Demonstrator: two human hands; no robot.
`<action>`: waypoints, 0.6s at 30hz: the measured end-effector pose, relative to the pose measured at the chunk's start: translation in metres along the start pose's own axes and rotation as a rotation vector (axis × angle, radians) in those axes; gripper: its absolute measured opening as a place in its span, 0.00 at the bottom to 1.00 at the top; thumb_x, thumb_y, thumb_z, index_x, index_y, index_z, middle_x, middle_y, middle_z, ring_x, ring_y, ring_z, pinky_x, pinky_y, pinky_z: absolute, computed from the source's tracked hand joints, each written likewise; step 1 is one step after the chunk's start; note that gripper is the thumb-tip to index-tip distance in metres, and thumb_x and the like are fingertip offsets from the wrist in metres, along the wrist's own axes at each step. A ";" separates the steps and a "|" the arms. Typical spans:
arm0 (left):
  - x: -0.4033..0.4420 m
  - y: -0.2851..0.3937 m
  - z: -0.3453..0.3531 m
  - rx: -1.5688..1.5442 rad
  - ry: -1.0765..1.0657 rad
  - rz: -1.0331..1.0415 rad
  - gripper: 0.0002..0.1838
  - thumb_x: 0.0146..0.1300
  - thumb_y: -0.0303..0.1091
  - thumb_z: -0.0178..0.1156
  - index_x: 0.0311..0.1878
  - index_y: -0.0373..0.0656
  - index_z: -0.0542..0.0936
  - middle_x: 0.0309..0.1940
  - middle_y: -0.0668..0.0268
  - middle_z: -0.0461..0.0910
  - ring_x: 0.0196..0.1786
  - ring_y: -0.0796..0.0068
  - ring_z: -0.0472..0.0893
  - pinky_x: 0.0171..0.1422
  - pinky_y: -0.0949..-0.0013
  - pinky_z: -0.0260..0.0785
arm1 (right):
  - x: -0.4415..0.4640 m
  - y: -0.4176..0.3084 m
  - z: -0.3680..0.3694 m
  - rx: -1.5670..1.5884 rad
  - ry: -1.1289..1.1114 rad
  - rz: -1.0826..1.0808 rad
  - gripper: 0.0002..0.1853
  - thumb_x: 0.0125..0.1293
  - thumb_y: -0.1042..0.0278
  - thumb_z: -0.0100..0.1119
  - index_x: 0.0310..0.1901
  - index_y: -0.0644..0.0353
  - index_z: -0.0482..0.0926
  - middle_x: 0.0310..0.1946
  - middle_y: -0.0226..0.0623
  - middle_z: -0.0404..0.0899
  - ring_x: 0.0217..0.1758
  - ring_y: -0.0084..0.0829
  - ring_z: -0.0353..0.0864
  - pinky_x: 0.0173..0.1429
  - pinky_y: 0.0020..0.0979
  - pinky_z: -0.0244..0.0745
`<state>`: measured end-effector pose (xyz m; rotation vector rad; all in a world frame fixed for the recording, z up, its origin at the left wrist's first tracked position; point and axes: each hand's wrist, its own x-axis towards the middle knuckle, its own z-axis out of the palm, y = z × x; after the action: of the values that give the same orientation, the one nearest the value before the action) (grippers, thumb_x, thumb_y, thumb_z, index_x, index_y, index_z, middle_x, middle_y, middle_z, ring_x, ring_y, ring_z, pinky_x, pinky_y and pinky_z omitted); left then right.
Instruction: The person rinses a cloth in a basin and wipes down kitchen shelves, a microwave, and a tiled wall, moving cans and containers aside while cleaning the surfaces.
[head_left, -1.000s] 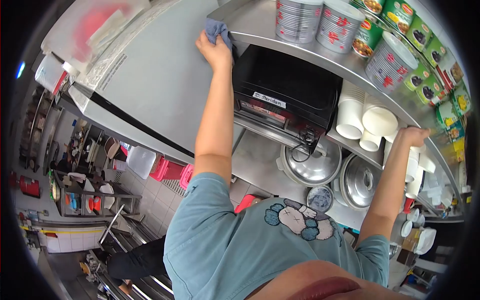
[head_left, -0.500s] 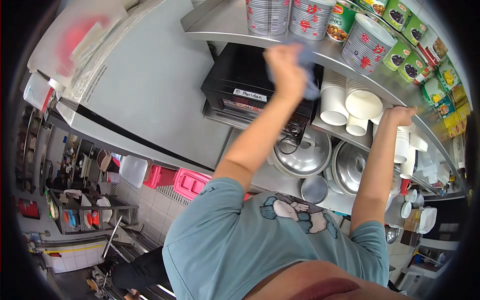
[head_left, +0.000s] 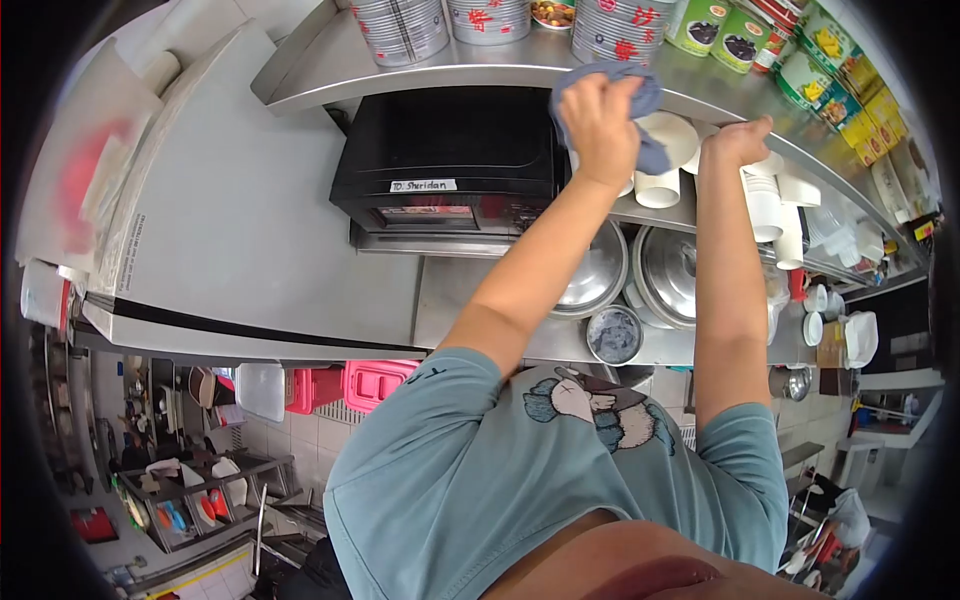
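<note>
My left hand (head_left: 603,130) is closed on a blue-grey cloth (head_left: 652,98), pressing it to the front edge of the upper metal shelf (head_left: 480,78), just right of a black oven (head_left: 450,140). My right hand (head_left: 738,142) is at the same shelf's edge farther right, its fingers curled against the metal; part of its grip is hidden. White paper cups (head_left: 658,190) and stacked tubs lie below, between and beyond my hands. Large ribbed tins (head_left: 615,30) with red lettering stand on the shelf above the cloth.
Green cans (head_left: 740,38) and yellow packs (head_left: 880,125) fill the shelf's right part. Below are lidded steel pots (head_left: 668,275) and a round tin (head_left: 614,335). A large grey metal cabinet (head_left: 260,220) stands left, with pink bins (head_left: 375,382) on the floor beyond.
The view has shifted, so the shelf sits farther left in it. My left hand and cloth have moved right along the shelf edge. My right hand stays at about the same spot on the edge.
</note>
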<state>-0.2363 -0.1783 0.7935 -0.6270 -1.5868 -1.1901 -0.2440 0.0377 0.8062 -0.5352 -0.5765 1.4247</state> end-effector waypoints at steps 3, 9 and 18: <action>0.003 -0.002 -0.005 0.009 -0.096 0.087 0.26 0.41 0.18 0.60 0.48 0.52 0.83 0.44 0.60 0.72 0.48 0.54 0.71 0.55 0.53 0.61 | -0.006 -0.006 -0.002 -0.065 -0.012 0.031 0.21 0.65 0.59 0.61 0.39 0.71 0.66 0.35 0.45 0.75 0.35 0.33 0.72 0.42 0.37 0.73; 0.046 -0.123 -0.107 -0.043 0.332 -0.214 0.21 0.53 0.12 0.50 0.52 0.33 0.70 0.51 0.55 0.70 0.54 0.61 0.73 0.65 0.58 0.65 | -0.007 -0.004 0.007 0.012 0.021 0.011 0.23 0.65 0.58 0.62 0.41 0.73 0.66 0.37 0.47 0.76 0.36 0.36 0.74 0.45 0.38 0.74; -0.004 -0.046 -0.053 0.173 -0.103 0.117 0.29 0.45 0.15 0.59 0.55 0.44 0.81 0.56 0.55 0.67 0.62 0.50 0.66 0.69 0.50 0.55 | 0.001 0.007 -0.003 0.049 0.000 0.020 0.25 0.66 0.61 0.65 0.49 0.74 0.65 0.46 0.52 0.78 0.44 0.38 0.78 0.50 0.38 0.77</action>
<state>-0.2523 -0.2432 0.7722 -0.6669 -1.6946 -0.9365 -0.2471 0.0395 0.7996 -0.5029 -0.5363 1.4546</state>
